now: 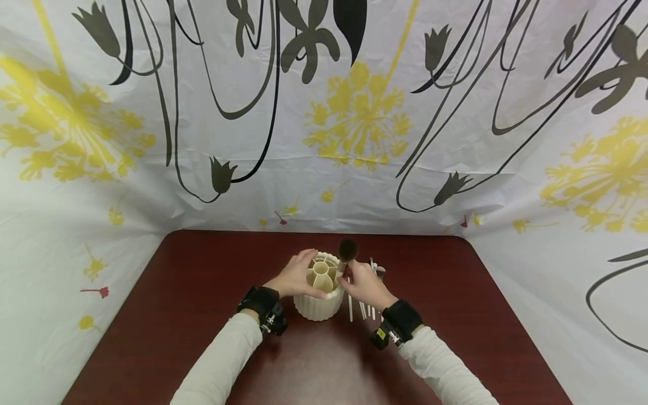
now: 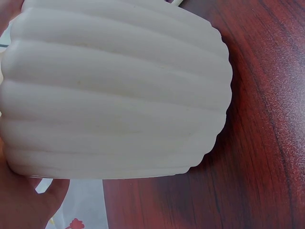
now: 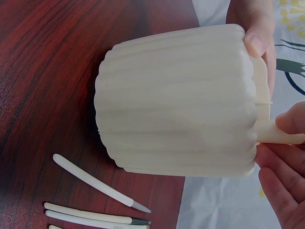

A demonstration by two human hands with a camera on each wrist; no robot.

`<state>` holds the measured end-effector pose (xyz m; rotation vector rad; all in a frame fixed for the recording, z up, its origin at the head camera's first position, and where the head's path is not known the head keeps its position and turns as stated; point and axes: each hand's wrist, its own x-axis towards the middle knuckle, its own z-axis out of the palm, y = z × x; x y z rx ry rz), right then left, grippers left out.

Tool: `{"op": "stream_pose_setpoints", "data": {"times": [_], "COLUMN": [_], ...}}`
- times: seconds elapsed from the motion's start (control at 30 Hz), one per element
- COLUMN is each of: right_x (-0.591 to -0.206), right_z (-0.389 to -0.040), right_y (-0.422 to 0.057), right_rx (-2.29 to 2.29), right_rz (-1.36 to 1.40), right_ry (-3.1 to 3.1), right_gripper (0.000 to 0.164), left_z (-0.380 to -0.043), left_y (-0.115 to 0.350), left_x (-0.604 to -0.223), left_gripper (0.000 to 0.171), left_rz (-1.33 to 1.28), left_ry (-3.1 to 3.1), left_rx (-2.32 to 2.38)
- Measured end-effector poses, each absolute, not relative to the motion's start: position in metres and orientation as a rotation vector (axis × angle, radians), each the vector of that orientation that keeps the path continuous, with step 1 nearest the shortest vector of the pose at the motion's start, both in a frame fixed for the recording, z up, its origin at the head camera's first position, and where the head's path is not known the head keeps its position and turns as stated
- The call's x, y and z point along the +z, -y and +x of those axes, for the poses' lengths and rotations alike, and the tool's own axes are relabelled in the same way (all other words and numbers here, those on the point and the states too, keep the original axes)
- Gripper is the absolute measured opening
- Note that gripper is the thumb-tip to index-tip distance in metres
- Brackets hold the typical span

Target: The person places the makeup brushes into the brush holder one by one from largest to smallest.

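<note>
A cream fluted brush holder (image 1: 318, 307) with petal-like compartments around a central ring stands upright on the table. My left hand (image 1: 295, 277) grips it at the left of its rim, thumb toward the front and fingers toward the back. Over the right side of the rim, my right hand (image 1: 368, 284) pinches a makeup brush by its pale handle (image 3: 271, 132). The brush's dark, fluffy head (image 1: 347, 250) points up, and the handle's lower part is hidden behind the holder's wall. In the left wrist view the ribbed wall (image 2: 114, 95) fills most of the picture.
Several slim pale-handled brushes (image 3: 95, 180) lie side by side on the table just right of the holder, partly under my right hand in the head view. The dark red wooden table (image 1: 202, 292) ends at a patterned white cloth (image 1: 283, 140) behind it.
</note>
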<state>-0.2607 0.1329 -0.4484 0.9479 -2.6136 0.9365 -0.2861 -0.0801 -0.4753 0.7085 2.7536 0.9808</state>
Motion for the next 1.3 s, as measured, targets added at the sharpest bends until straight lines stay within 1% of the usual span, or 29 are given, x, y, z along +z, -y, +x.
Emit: {"op": "stream_pose_setpoints", "data": {"times": [0.27, 0.67, 0.77, 0.97, 1.3], "right_x": [-0.4512, -0.454, -0.4541, -0.4543, -0.456], "right_z": [-0.2614, -0.2593, -0.2596, -0.2603, -0.2598], "right_y": [-0.1319, -0.1315, -0.1314, -0.132, -0.1377], "right_rx": [0.909, 0.88, 0.867, 0.889, 0.952], "right_rz": [0.959, 0.93, 0.922, 0.897, 0.883], "right_ry": [2.575, 2.583, 2.575, 2.575, 2.613], "right_gripper": [0.023, 0.01, 0.01, 0.015, 0.031], "left_z": [-0.2845, -0.2846, -0.2847, -0.285, -0.2849], "left_y": [0.081, 0.0801, 0.0797, 0.0794, 0.0799], "left_x": [-0.4761, -0.4766, -0.4758, -0.4755, -0.4767], "left_gripper": [0.112, 0.112, 0.112, 0.111, 0.113], "left_rz": [0.723, 0.735, 0.737, 0.738, 0.737], "left_ry": [-2.767, -2.762, -2.765, -2.776, -2.767], "left_rx": [0.992, 1.001, 1.002, 0.994, 1.013]}}
